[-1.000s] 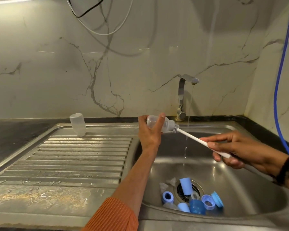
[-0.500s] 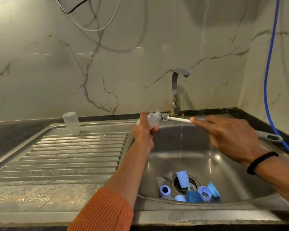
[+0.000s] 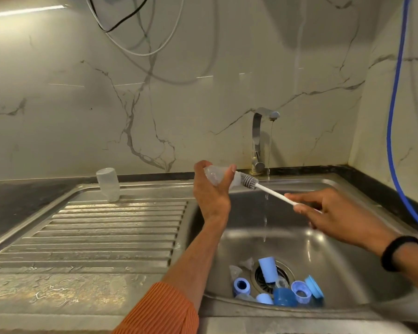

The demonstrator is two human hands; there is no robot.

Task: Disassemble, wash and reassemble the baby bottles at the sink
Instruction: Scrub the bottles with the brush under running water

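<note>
- Left hand [image 3: 211, 191]: fingers and thumb wrapped around a clear bottle [image 3: 221, 178], held on its side above the left edge of the sink [image 3: 343, 186], mouth pointing right.
- Right hand [image 3: 336, 215]: fingers pinching the white handle of a brush [image 3: 270, 192].
- Brush head: grey bristles at the bottle mouth, mostly outside it.
- Tap [image 3: 260, 141]: running; a thin stream falls just right of the brush head.
- Sink floor: blue caps [image 3: 284, 296], rings and clear teats lie around the drain [image 3: 272, 276].
- Drainboard [image 3: 106, 237]: a second clear bottle [image 3: 108, 184] stands inverted at its far edge.
</note>
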